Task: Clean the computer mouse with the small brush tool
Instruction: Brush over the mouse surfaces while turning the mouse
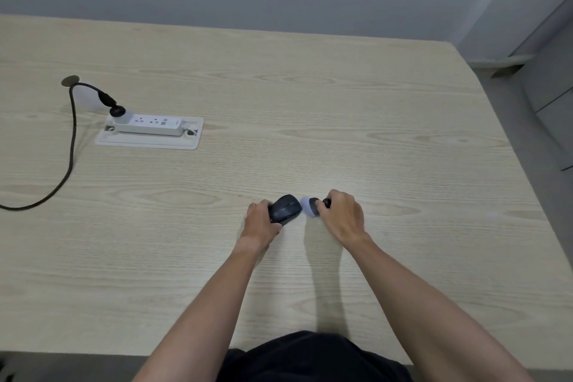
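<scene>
A dark grey computer mouse point(286, 207) sits tilted on the light wooden table point(279, 102), near its front middle. My left hand point(259, 223) grips the mouse from its left and rear side. My right hand point(342, 215) holds the small brush tool point(311, 206) by its dark handle. The brush's pale, rounded bristle head points left and touches the mouse's right front edge. Most of the handle is hidden inside my right fingers.
A white power strip point(148, 125) lies in a recessed tray at the table's left, with a black plug and cable point(73, 146) running off the left edge. The table's right edge drops to a grey floor and cabinets point(548, 96).
</scene>
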Demonstrator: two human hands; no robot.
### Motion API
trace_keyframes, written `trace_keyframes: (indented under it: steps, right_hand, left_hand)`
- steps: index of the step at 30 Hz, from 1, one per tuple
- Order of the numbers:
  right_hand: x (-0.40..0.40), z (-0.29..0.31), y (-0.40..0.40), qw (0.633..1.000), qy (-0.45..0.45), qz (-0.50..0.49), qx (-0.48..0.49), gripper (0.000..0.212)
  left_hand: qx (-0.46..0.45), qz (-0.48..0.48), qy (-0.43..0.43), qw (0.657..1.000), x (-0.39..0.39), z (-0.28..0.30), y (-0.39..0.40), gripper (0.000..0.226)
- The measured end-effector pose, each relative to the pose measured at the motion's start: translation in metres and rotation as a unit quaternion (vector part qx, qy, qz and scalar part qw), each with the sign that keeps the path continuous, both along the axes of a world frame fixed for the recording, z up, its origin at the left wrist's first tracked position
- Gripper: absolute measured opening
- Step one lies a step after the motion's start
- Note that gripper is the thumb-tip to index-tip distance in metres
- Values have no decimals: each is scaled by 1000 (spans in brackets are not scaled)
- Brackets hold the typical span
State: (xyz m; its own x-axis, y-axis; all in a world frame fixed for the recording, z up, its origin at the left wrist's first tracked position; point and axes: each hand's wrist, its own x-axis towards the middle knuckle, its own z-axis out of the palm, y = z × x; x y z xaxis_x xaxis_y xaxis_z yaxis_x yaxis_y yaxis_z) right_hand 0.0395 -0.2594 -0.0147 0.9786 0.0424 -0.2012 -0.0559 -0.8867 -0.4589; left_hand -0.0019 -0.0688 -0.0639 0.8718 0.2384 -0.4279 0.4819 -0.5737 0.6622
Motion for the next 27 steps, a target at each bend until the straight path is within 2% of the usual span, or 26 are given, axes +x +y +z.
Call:
trace_keyframes:
  steps: [2, 5, 7, 10, 13, 15, 17, 18, 22, 27]
  right_hand:
    - [0, 2, 0, 999, -12, -8, 39, 32]
    - [-2, 7, 4, 991, 17, 10, 132, 31]
    - [-4, 7, 7, 992, 40, 33, 112, 29]
    - [-4, 5, 11, 1000, -4, 5, 21, 30]
    - [-4, 9, 17, 997, -21, 17, 77, 29]
    - [-4, 13, 22, 989, 11, 71, 128, 26]
    - [-3, 14, 27, 985, 41, 112, 128, 24]
    - [-3, 12, 29, 987, 39, 111, 109, 25]
    - [1, 7, 27, 997, -32, 3, 70, 27]
    - [-3, 6, 16, 986, -13, 75, 148, 23]
  left_hand:
    - [-3, 1, -4, 1000, -1, 1, 0, 45]
    - [-1, 5, -8, 1000, -2, 2, 1, 42]
    - [0, 9, -10, 1000, -4, 2, 1, 40]
    - [2, 12, -16, 1000, -8, 3, 2, 42]
    - [18, 4, -18, 1000, -12, 3, 0, 47]
    - [29, 3, -22, 999, -13, 4, -2, 49]
    - [29, 7, -22, 999, -12, 5, -3, 49]
    - [29, 8, -21, 999, -12, 6, -3, 49]
    - [49, -3, -14, 999, -11, 9, -2, 48]
    - [81, -32, -12, 996, -11, 12, -4, 39]
